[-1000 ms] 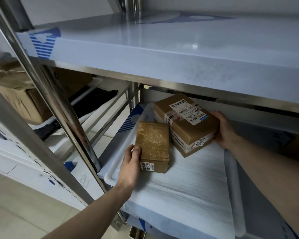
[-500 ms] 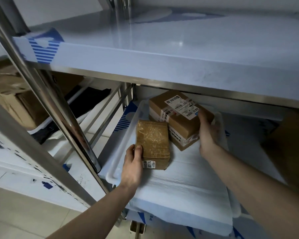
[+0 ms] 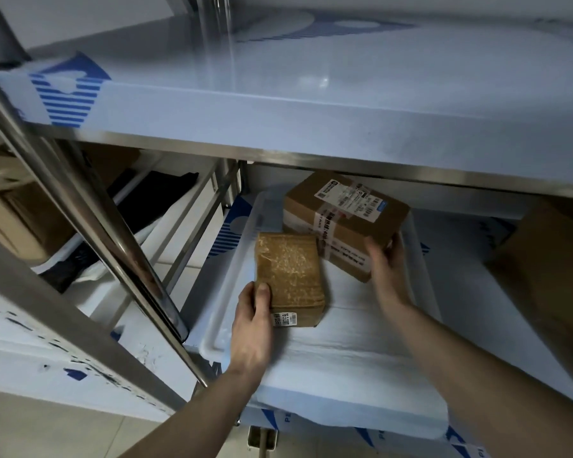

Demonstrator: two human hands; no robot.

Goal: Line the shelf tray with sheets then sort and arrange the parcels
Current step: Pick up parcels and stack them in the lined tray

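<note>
A white tray (image 3: 217,332) rests on the lower shelf, lined with a white sheet (image 3: 354,355) that hangs over its front edge. Two parcels lie in it. The small brown taped parcel (image 3: 290,272) is near the tray's left side; my left hand (image 3: 252,325) grips its near-left corner, thumb on top. Behind it sits the larger cardboard box (image 3: 341,223) with a white shipping label, turned at an angle. My right hand (image 3: 389,269) holds that box's near-right corner, slightly blurred.
The upper shelf (image 3: 311,104) overhangs the tray closely. A slanted steel post (image 3: 90,226) stands to the left. A big cardboard box (image 3: 549,269) sits right of the tray. On the neighbouring rack to the left are more boxes (image 3: 24,219) and a black bag (image 3: 153,200).
My right hand has shifted along the larger box's right side toward its near corner, and the box sits further back and left in the tray. My left hand stays on the small parcel.
</note>
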